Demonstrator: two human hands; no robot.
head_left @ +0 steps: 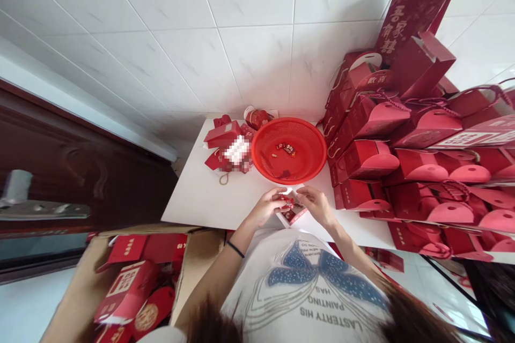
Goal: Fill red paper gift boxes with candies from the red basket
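Observation:
A small box [296, 218] stands at the table's front edge, close to my body, with red wrapped pieces visible inside. My left hand [269, 207] is over its left side, fingers pinched on a small red-wrapped candy [287, 202]. At the box's right side my right hand [316, 206] has its fingers closed against the pale upper edge; that looks like a flap, partly covered by the fingers. Just beyond both hands is a red plastic basket [322, 156] with a few wrapped candies [290, 149] at its bottom.
Stacked red gift boxes [368, 159] crowd the right of the white table [201, 193]. Red packages [223, 134] lie left of the basket, against the tiled wall [257, 64]. At lower left, a cardboard carton [197, 257] holds more red boxes beside a dark door [100, 171].

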